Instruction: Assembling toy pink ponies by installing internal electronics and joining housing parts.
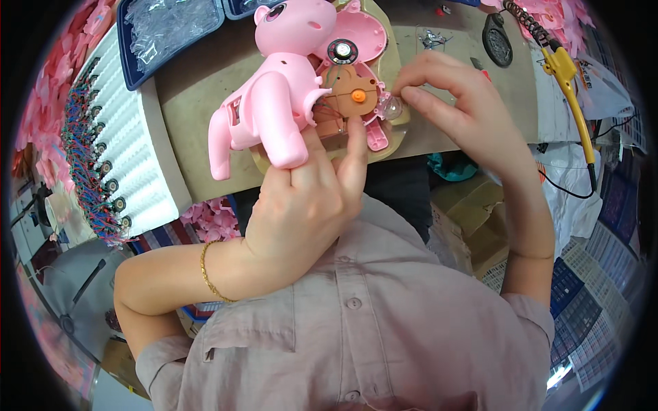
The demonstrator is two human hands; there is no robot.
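My left hand [308, 198] grips a pink plastic toy animal [274, 96] from below, holding it up over the bench. The toy's side is open, showing a brown gearbox with an orange wheel [358, 96] and a small round speaker [342, 51] in the other pink half shell [356, 34]. My right hand [452, 103] comes in from the right. Its fingertips pinch a small clear part [391, 106] at the edge of the gearbox.
A white foam tray [137, 157] lined with small wired parts lies at the left. A dark blue bin of clear plastic pieces [171, 27] is at the back left. A yellow-handled soldering iron [569, 89] sits in a coil stand at the right. Cardboard boxes [466, 219] stand below the bench.
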